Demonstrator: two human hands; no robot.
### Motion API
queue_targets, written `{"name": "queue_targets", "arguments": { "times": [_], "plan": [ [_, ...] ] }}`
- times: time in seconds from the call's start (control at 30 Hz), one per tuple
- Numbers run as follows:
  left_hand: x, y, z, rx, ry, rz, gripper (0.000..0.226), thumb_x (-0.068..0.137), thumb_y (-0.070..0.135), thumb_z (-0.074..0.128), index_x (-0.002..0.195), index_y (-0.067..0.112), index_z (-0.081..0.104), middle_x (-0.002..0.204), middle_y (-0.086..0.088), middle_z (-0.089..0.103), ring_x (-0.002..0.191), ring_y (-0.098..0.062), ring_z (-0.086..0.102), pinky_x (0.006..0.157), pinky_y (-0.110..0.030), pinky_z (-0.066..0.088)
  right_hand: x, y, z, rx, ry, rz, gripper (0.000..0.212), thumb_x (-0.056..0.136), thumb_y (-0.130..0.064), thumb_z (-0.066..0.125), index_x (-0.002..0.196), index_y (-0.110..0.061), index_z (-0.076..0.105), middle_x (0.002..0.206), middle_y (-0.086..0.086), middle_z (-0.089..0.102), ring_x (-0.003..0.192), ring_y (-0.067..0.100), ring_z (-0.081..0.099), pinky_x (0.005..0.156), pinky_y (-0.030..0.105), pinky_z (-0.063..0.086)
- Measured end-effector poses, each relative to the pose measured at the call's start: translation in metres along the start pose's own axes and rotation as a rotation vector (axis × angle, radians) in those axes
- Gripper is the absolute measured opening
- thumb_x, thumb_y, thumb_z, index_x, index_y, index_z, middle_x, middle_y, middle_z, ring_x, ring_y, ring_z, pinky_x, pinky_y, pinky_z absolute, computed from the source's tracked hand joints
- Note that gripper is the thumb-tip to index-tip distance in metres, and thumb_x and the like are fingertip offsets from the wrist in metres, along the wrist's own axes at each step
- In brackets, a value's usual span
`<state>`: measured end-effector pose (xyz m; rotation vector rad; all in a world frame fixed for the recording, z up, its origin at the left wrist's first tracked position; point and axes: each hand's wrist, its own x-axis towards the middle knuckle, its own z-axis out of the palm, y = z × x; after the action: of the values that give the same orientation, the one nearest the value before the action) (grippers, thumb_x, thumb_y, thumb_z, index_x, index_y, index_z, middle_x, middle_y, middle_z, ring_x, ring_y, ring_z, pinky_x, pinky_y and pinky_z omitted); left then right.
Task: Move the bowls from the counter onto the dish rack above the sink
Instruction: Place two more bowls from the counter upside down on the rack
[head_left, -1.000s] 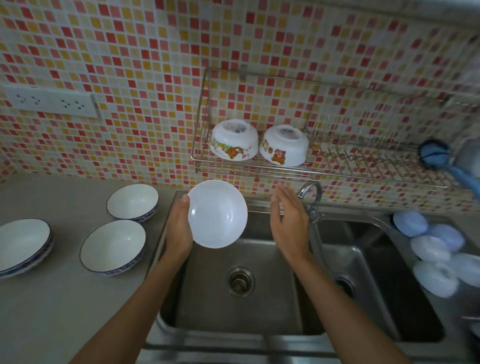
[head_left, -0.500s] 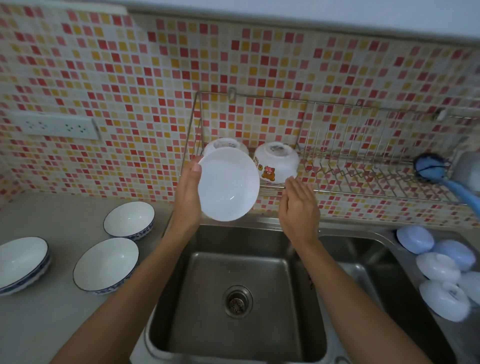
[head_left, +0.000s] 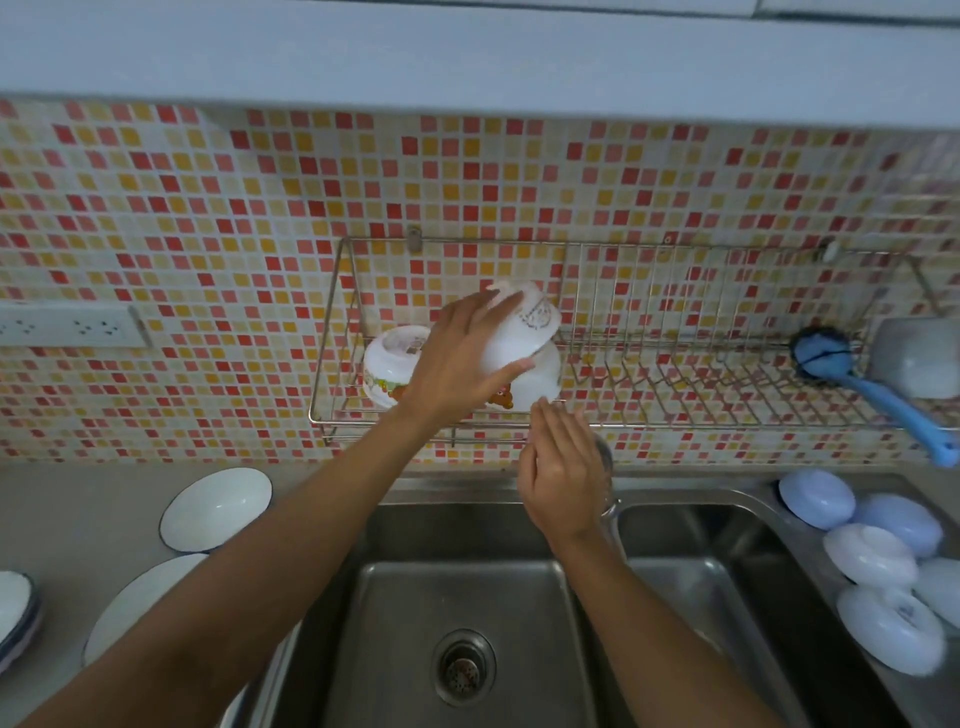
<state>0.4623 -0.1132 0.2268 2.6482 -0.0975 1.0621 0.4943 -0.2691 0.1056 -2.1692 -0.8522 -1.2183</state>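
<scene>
My left hand (head_left: 462, 358) grips a white bowl (head_left: 524, 330), turned upside down and tilted, over the wire dish rack (head_left: 675, 426) on the tiled wall. It hovers on top of a second inverted cartoon bowl (head_left: 540, 384); another cartoon bowl (head_left: 389, 366) lies to its left on the rack. My right hand (head_left: 563, 475) is open just below the rack's front rail, holding nothing. Two blue-rimmed white bowls (head_left: 218, 506) (head_left: 130, 603) stand on the counter at the left, and a stack of bowls (head_left: 15, 613) sits at the far left edge.
A double steel sink (head_left: 467, 597) lies below the rack, its tap mostly hidden behind my right hand. A blue brush (head_left: 872, 395) and a white cup (head_left: 917, 358) hang at the rack's right end. Several pale lids or bowls (head_left: 872, 556) crowd the right counter. A socket strip (head_left: 67, 326) is on the wall.
My left hand lifted the white bowl from in front of the rack, flipped it upside down and brought it over the right cartoon bowl. The view tilted upward.
</scene>
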Motion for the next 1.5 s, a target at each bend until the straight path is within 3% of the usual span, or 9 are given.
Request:
{"name": "queue_targets", "arguments": {
  "times": [0.1,0.17,0.33,0.77,1.0,1.13,1.37,1.5],
  "plan": [
    [0.011,-0.01,0.025,0.188,-0.148,0.166,0.075,0.083,0.058,0.056,0.145,0.023,0.034,0.149,-0.009,0.039,0.134,-0.032,0.035,0.113,-0.05,0.027,0.0,-0.002,0.002,0.037,0.022,0.024,0.035,0.092,-0.014,0.049,0.119,0.0,0.065,0.12,0.015,0.067,0.116,0.027,0.062,0.103,0.046,0.046],
    [0.016,-0.016,0.034,0.21,-0.204,0.202,0.078,0.082,0.055,0.06,0.146,0.021,0.032,0.148,-0.008,0.039,0.134,-0.032,0.035,0.114,-0.052,0.023,0.0,-0.004,0.002,0.045,0.042,0.023,0.035,0.091,-0.013,0.05,0.118,0.001,0.066,0.12,0.015,0.067,0.116,0.027,0.062,0.103,0.046,0.046],
    [0.02,-0.027,0.047,0.204,-0.302,0.174,0.086,0.081,0.047,0.066,0.149,0.015,0.025,0.152,-0.007,0.032,0.138,-0.031,0.028,0.116,-0.047,0.014,0.0,-0.003,0.005,0.058,0.059,0.036,0.034,0.09,-0.01,0.052,0.119,0.001,0.066,0.122,0.014,0.067,0.117,0.026,0.061,0.104,0.044,0.045],
    [0.016,-0.04,0.055,0.1,-0.344,0.133,0.094,0.069,0.041,0.079,0.147,0.018,0.031,0.15,-0.006,0.037,0.136,-0.029,0.032,0.111,-0.047,0.029,-0.001,-0.004,0.005,0.079,0.042,0.043,0.034,0.092,-0.012,0.05,0.119,-0.001,0.066,0.121,0.013,0.067,0.117,0.025,0.061,0.1,0.046,0.048],
    [0.02,-0.029,0.045,0.183,-0.432,0.11,0.09,0.071,0.033,0.079,0.146,0.019,0.031,0.149,-0.007,0.037,0.134,-0.03,0.033,0.109,-0.048,0.028,0.0,-0.005,0.002,0.071,0.024,0.051,0.034,0.094,-0.014,0.046,0.118,-0.001,0.067,0.12,0.013,0.068,0.116,0.025,0.062,0.105,0.044,0.045],
    [0.017,-0.033,0.042,0.091,-0.429,0.076,0.085,0.076,0.034,0.075,0.146,0.017,0.03,0.151,-0.008,0.036,0.137,-0.029,0.034,0.111,-0.045,0.032,0.001,-0.005,0.0,0.064,0.011,0.048,0.032,0.09,-0.011,0.053,0.118,-0.001,0.066,0.12,0.013,0.068,0.116,0.024,0.062,0.104,0.045,0.046],
    [0.005,-0.048,0.022,0.115,-0.264,-0.015,0.065,0.092,0.046,0.051,0.147,0.018,0.03,0.154,-0.007,0.031,0.142,-0.027,0.026,0.118,-0.044,0.018,0.002,-0.008,-0.006,0.075,-0.057,0.085,0.032,0.092,-0.014,0.051,0.117,-0.002,0.067,0.119,0.012,0.068,0.115,0.024,0.062,0.104,0.044,0.046],
    [-0.016,-0.067,0.003,0.181,-0.176,-0.178,0.056,0.093,0.04,0.052,0.142,0.016,0.039,0.151,-0.012,0.037,0.138,-0.033,0.033,0.115,-0.049,0.024,0.017,-0.021,-0.02,0.089,-0.221,0.223,0.043,0.097,-0.035,0.045,0.126,-0.008,0.061,0.124,0.009,0.066,0.118,0.024,0.061,0.107,0.043,0.043]
  ]
}}
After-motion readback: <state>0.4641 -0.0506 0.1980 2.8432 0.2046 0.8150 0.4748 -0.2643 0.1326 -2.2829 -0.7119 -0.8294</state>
